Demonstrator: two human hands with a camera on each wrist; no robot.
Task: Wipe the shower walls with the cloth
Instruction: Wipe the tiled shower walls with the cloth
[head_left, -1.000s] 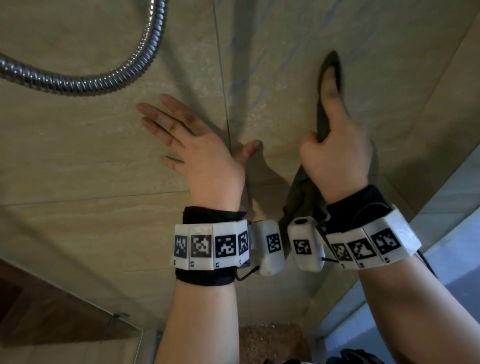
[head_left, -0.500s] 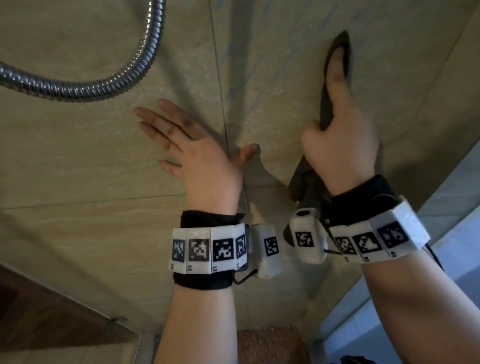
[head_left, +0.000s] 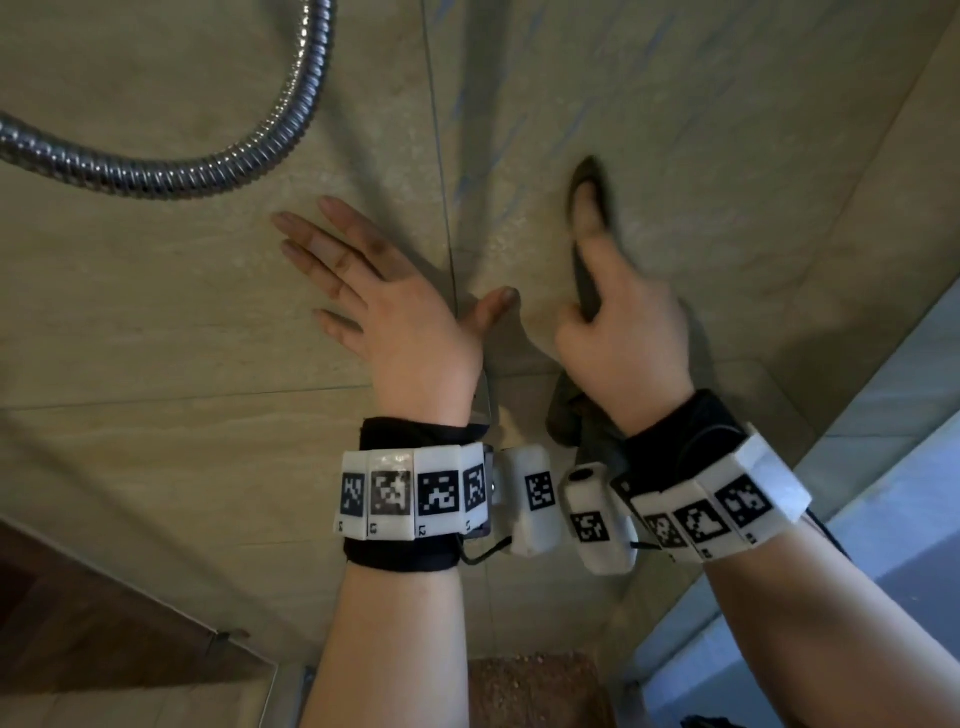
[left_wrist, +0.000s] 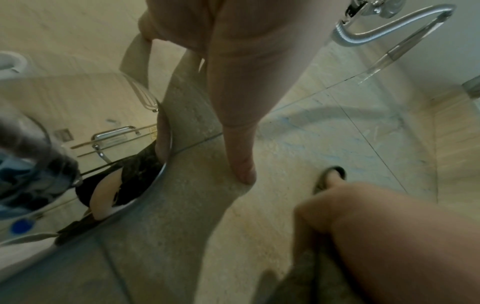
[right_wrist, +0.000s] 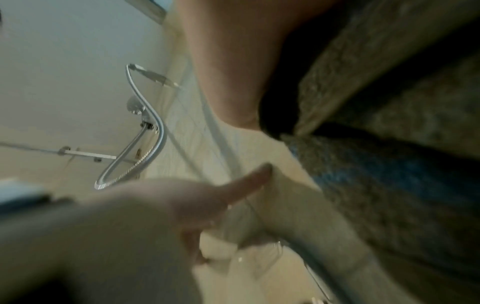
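Beige tiled wall (head_left: 727, 156) carries both hands: left hand (head_left: 400, 312) lies flat, fingers spread and released; right hand (head_left: 623, 332) grasps the dark cloth (head_left: 584, 280), pressing it against the tile.

We see beige shower walls (head_left: 156, 322) of large tiles with faint paler veining, thin dark grout lines, and pale blue streaks on the tile above the dark grey-brown cloth (head_left: 584, 283), which shows a mottled olive-grey weave with a blue patch in the right wrist view. The shower hose (head_left: 218, 166) is shiny silver with a ribbed, ringed pattern. Both wrists carry black bands (head_left: 400, 551) topped with white blocks (head_left: 410, 493) printed with black-and-white square codes, and the floor (head_left: 535, 691) at the bottom is speckled reddish brown.
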